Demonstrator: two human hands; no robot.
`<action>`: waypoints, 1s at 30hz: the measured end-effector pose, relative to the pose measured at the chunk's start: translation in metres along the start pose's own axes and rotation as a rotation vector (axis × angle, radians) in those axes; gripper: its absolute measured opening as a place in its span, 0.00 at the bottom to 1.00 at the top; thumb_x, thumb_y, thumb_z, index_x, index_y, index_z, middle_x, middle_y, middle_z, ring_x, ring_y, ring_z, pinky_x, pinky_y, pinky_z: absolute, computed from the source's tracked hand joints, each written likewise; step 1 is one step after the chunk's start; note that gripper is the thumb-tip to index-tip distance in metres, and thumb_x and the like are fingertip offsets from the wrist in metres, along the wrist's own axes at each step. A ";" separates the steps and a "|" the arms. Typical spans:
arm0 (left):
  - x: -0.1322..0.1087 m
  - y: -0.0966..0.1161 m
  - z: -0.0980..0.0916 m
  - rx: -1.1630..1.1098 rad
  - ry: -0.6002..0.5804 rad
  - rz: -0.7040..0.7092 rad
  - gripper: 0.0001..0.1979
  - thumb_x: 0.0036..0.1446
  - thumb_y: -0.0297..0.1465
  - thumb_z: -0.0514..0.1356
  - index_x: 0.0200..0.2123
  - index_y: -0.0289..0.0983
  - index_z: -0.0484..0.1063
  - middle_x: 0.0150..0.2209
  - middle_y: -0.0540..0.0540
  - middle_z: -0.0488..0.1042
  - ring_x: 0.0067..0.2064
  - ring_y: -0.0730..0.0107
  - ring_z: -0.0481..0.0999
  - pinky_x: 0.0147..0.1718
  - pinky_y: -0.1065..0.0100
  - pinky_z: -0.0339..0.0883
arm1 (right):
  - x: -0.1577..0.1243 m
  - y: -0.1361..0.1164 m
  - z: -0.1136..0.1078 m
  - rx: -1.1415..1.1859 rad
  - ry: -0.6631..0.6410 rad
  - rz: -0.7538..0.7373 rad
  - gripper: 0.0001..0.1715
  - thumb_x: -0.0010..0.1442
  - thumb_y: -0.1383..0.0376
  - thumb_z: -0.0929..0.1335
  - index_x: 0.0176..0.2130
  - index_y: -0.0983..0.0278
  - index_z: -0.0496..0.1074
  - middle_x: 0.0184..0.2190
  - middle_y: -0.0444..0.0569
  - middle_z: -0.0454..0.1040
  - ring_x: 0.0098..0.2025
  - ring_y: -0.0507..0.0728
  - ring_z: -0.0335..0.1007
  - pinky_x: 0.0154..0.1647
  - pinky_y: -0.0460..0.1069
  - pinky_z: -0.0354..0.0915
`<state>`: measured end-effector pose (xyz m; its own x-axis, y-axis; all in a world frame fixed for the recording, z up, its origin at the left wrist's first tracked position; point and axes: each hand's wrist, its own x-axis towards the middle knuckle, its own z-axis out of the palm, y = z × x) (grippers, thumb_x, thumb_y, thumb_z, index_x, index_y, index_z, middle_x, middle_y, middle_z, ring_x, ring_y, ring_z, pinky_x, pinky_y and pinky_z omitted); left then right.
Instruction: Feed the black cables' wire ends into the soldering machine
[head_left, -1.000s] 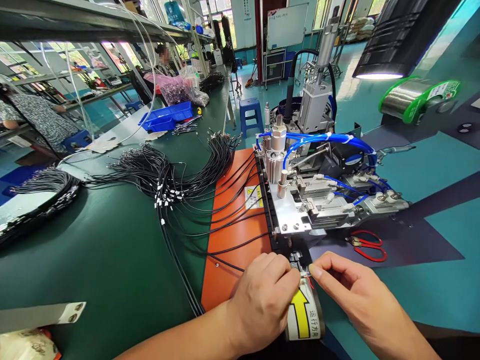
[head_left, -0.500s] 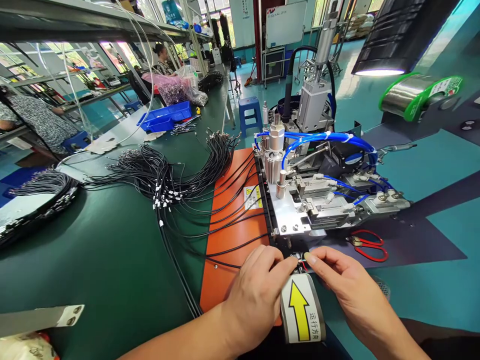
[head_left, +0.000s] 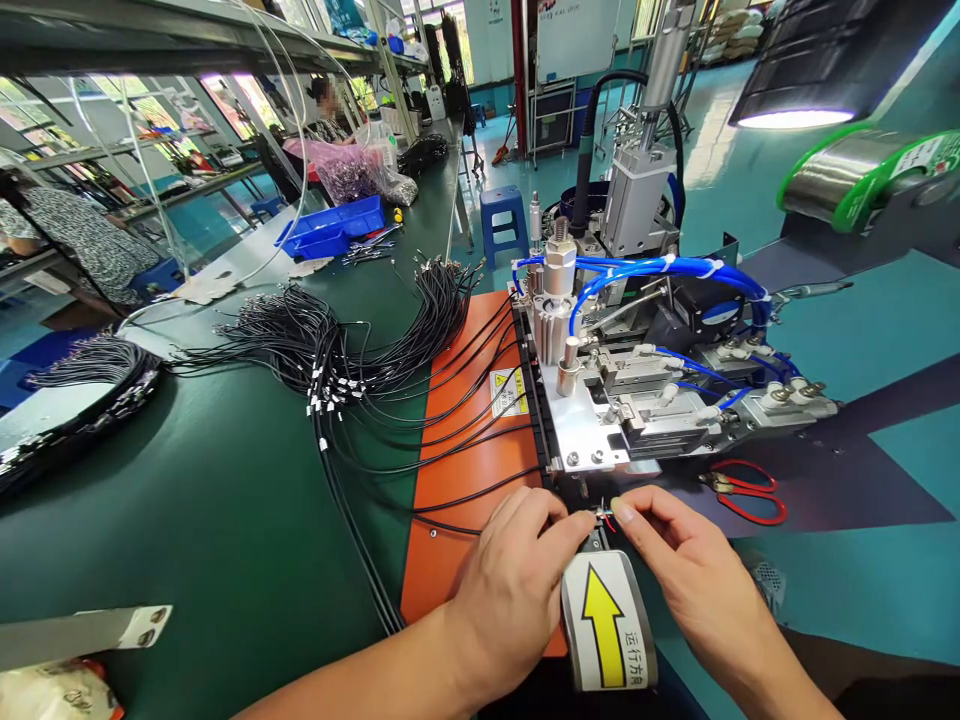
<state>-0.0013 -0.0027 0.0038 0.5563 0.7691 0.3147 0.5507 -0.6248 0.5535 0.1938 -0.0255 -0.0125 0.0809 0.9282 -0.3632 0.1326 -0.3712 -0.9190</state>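
Left hand [head_left: 514,590] curled low over the front end of the orange plate [head_left: 469,400], thumb tip right at the thin wires [head_left: 604,514]; palm side hidden, so cannot tell whether it grips or just presses. Right hand [head_left: 686,555] pinches the wires between thumb and index finger, other fingers bent. Wires, one of them red, sit between the two hands, just in front of the metal machine [head_left: 637,400] and beyond the label [head_left: 604,620] with a yellow arrow. A black cable [head_left: 444,522] crosses the plate and runs in behind the left hand. More cables lie side by side across the plate into the machine's edge; a big cable bundle [head_left: 300,335] spreads over the green table [head_left: 225,520]. Red-handled cutters [head_left: 750,490] lie right of the machine, near the right hand. Solder spool [head_left: 832,185] at upper right, blue tray [head_left: 330,230] farther back on the table.
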 end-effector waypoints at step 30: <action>0.002 -0.001 0.001 0.023 -0.017 -0.046 0.14 0.68 0.25 0.52 0.50 0.37 0.75 0.38 0.42 0.70 0.40 0.60 0.69 0.38 0.61 0.69 | 0.005 0.005 0.003 -0.010 0.025 -0.020 0.22 0.64 0.43 0.66 0.37 0.58 0.72 0.32 0.43 0.71 0.34 0.56 0.63 0.35 0.48 0.63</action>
<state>0.0000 -0.0012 0.0030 0.5403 0.7947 0.2766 0.5899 -0.5922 0.5490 0.1919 -0.0229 -0.0193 0.1028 0.9344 -0.3410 0.1444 -0.3532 -0.9244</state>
